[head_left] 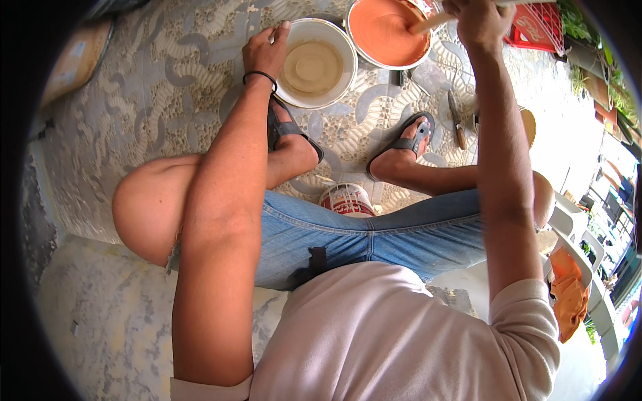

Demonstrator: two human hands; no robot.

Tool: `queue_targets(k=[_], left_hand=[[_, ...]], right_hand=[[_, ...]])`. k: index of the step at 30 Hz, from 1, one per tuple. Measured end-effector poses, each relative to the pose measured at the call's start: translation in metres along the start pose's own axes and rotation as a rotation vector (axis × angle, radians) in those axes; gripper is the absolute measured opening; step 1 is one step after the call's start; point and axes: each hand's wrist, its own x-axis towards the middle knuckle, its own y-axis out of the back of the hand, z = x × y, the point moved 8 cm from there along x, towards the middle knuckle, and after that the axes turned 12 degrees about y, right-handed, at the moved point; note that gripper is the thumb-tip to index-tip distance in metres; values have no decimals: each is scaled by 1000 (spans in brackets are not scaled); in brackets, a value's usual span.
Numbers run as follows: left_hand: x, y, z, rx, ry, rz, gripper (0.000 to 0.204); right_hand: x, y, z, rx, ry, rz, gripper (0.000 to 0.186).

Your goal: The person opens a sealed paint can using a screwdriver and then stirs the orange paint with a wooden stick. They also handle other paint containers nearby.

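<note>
My left hand (266, 50) is at the left rim of a white bucket (352, 61), its fingers closed on the edge. Inside that bucket the bottom shows a beige, cloudy layer. Just right of it stands a second white bucket filled with orange paint (381, 30). My right hand (483, 25) grips a pale wooden stick (429, 24), whose lower end dips into the paint at the right side. The stick's upper part runs out past my hand toward the top edge.
A knife with a wooden handle (460, 134) lies on the patterned tile floor (221, 47) beside my right sandal (414, 134). A red-and-white can (346, 199) stands between my legs. A red crate (538, 30) and plants (580, 30) are at the far right.
</note>
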Motion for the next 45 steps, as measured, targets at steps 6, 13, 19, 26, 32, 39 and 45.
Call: queue_targets(k=[6,13,19,26,32,39,45], left_hand=[[0,8,-13,18,29,66,62],[0,2,-1,9,27,-25,61],[-1,6,-3,4,-9,52,59],[-1,6,-8,4,13,34,62],[1,-1,-3,-30,34,1,63],[3,6,-15,4,15,59,62],[1,-3,-3,-26,23,-21,61]], right_hand=[[-79,63,9,150,-173,671,34],[-13,9,-23,152,124,463,31],[-4,6,-23,-59,174,270,31],[-77,34,2,124,-31,558,32],[-26,6,-19,144,182,472,31],[-48,21,-14,-2,113,452,29],[-31,14,-27,96,193,493,31]])
